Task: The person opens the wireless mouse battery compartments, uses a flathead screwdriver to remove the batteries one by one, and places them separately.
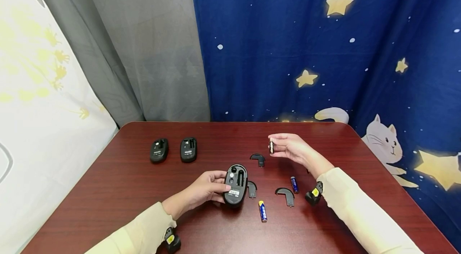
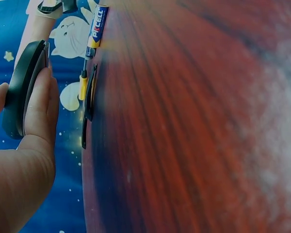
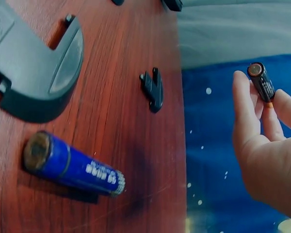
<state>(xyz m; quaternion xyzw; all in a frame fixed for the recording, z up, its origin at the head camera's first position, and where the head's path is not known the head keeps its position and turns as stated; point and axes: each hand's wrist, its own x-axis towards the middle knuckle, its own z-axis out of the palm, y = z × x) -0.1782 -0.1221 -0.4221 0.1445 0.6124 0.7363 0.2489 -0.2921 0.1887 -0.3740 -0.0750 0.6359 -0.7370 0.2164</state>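
My left hand (image 1: 208, 187) grips a black computer mouse (image 1: 233, 200) above the table, its underside up and its long battery slot uncovered. In the left wrist view the mouse (image 2: 20, 97) appears edge-on between thumb and fingers. Farther right, my right hand (image 1: 292, 148) pinches a dark battery (image 1: 271, 146) upright between thumb and fingertips. That battery (image 3: 263, 85) looks black with a coppery end in the right wrist view. Near the hands lie a blue-and-yellow battery (image 1: 263, 211), a blue battery (image 1: 294, 185) and three black battery covers, one (image 1: 252, 189) partly behind the held mouse.
Two more black mice lie underside up at the back left, one (image 1: 159, 150) beside the other (image 1: 189, 149). The other covers are a farther one (image 1: 257, 159) and a nearer one (image 1: 286, 195). A curtain (image 1: 266, 46) hangs behind the reddish-brown table (image 1: 119, 182).
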